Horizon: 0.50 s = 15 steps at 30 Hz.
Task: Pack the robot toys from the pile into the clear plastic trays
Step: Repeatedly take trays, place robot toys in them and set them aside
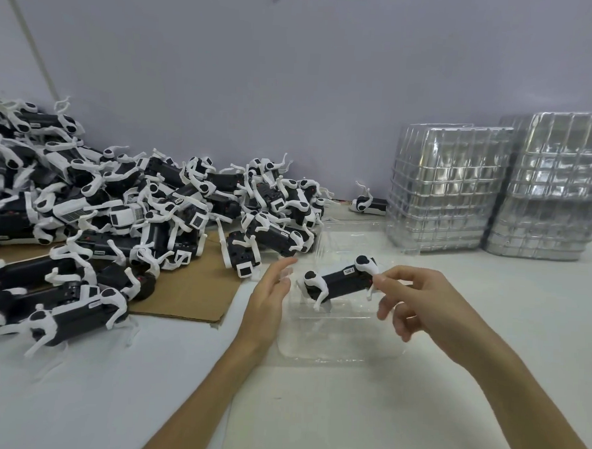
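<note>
A black-and-white robot dog toy (339, 281) hangs over an open clear plastic tray (336, 350) lying on the table in front of me. My right hand (417, 302) pinches the toy's right end between thumb and forefinger. My left hand (270, 298) is just left of the toy with straight fingers, at the tray's raised clear edge; whether it touches that edge is unclear. A large pile of the same robot toys (117, 208) covers the left of the table.
The pile lies partly on a brown cardboard sheet (188, 294). Two tall stacks of clear trays (447, 187) (561, 183) stand at the back right against the wall. One lone toy (369, 204) lies beside the nearer stack.
</note>
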Available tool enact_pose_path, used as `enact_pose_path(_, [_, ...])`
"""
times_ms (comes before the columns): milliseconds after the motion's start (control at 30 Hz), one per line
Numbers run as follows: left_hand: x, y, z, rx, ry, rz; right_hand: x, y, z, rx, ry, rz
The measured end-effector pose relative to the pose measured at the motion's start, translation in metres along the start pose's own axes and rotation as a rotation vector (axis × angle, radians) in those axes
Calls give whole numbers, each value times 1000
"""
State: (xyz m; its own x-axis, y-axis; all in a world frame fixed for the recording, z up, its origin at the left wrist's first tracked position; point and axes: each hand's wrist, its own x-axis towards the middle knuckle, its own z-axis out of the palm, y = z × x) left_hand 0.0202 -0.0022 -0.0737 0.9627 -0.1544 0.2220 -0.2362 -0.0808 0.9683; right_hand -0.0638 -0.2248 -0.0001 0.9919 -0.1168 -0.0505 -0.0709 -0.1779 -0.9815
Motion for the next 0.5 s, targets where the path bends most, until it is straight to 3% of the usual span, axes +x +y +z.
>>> enact_pose_path(133, [0,-2,0,23,2,41,6,7,2,-256,165,-151])
enact_pose_path(300, [2,-4,0,22,14,40,10,14,3,-280,346,-354])
enact_pose_path(500, [0,-3,0,-5,-12,31,12,19,1,-430,215,-269])
